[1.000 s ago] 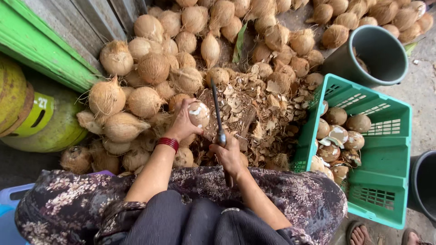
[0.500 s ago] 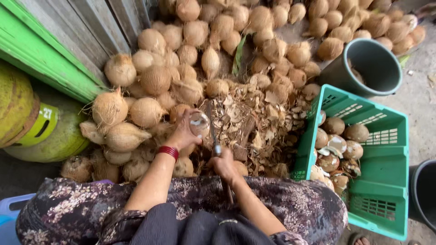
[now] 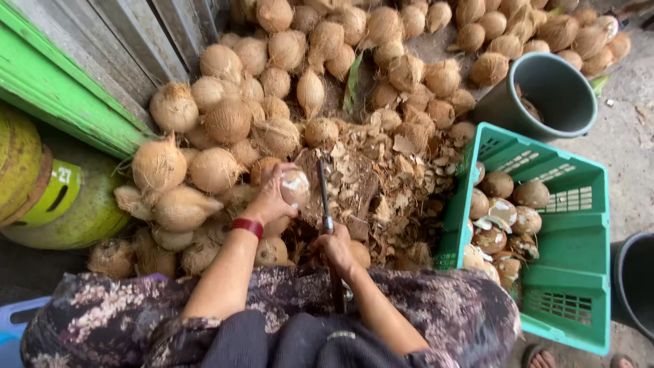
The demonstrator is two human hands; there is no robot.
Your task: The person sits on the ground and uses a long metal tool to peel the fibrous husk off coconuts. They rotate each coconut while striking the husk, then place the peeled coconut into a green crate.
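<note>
a: head view, where's the coconut?

b: the partly peeled coconut point(image 3: 294, 187) sits just left of centre, gripped from below-left by the left hand point(image 3: 271, 197), which wears a red wristband point(image 3: 246, 226).

a: and the right hand?

b: the right hand point(image 3: 335, 247) is closed round the handle of a machete point(image 3: 323, 194), blade pointing up-frame, just right of the coconut and touching it.

a: around them?

b: a husk scrap pile point(image 3: 381, 184) at centre, a green crate point(image 3: 569, 272) at right.

Green crate point(image 3: 579, 272), brown coconuts point(image 3: 225, 123)
</note>
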